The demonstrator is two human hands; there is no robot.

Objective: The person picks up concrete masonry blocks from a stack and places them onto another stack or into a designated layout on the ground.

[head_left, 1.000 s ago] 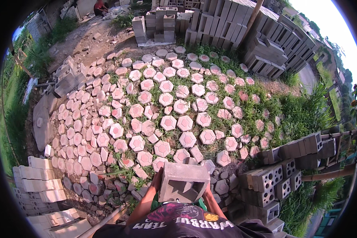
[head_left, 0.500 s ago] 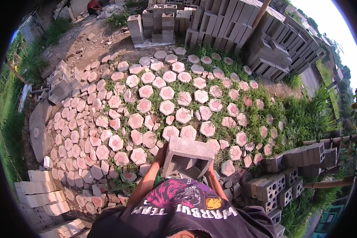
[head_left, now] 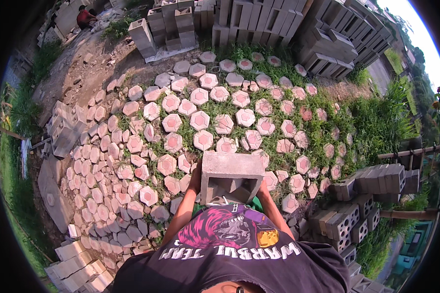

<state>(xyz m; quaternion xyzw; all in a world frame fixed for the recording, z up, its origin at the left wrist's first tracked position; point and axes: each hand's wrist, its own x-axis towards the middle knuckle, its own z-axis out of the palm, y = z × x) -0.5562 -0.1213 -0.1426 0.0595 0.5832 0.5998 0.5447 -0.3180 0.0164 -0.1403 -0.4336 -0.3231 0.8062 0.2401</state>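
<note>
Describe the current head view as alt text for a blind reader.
The wearer's left hand and right hand grip a hollow grey concrete block by its sides, in front of a dark printed shirt. Beyond lie pink-centred hexagonal pavers among grass, with block stacks around the edges.

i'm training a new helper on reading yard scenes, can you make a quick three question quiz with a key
1. Choose one. How is the hollow block held? a) one-handed; b) with two hands, at opposite sides; c) not held at all.

2. True or false: The blocks with round holes are stacked on the right side of the view.

3. Fill the gap: The whole pink-centred pavers are ____ in outline.

Key:
1. b; the left hand is at its left side and the right hand at its right.
2. True.
3. Hexagonal.
</note>
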